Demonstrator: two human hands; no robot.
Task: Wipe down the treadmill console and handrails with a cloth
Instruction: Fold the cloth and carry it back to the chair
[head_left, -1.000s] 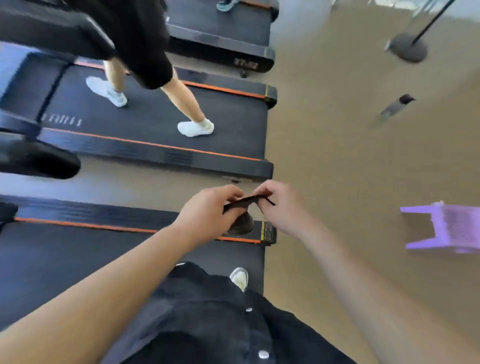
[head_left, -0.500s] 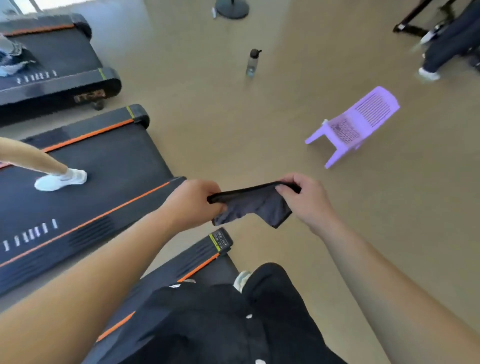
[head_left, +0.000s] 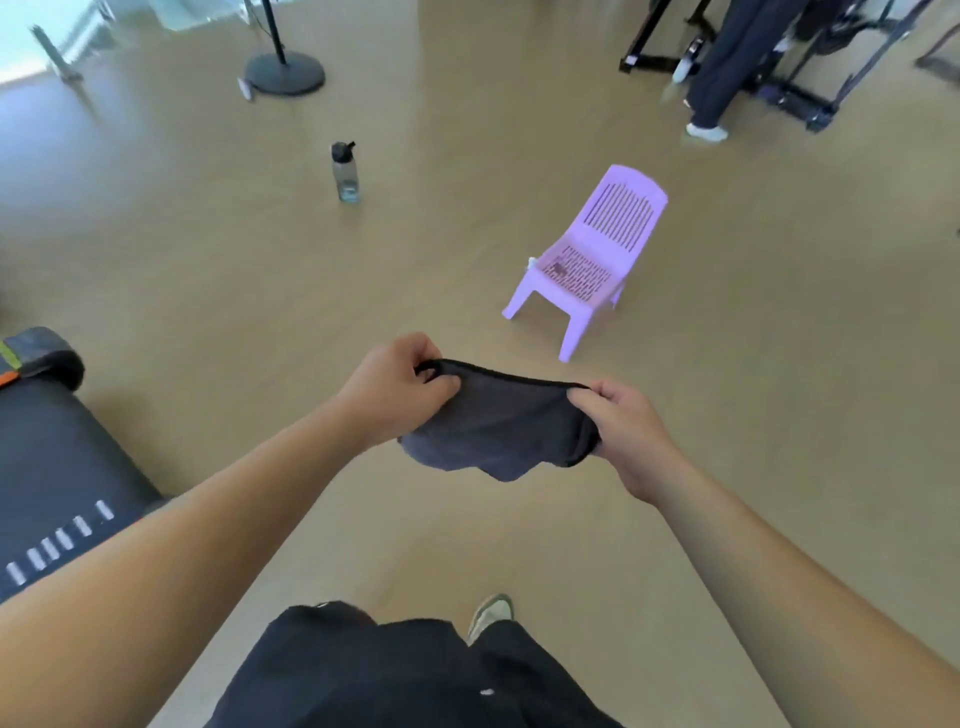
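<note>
Tan floor (head_left: 218, 270) filled the frame; at center, the left hand (head_left: 397, 392) and right hand (head_left: 626, 423) each pinched the dark cloth (head_left: 501, 421), soft, light, best held by its hemmed edge.

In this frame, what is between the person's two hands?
In the head view, a dark cloth spans the gap: the left hand pinches one end, the right hand the other.

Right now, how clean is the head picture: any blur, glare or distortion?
Head view: the cloth, left hand and right hand are fairly sharp; the person at top right is smeared; daylight glare washes out the floor at top left; wide-angle stretch swells the forearms.
</note>
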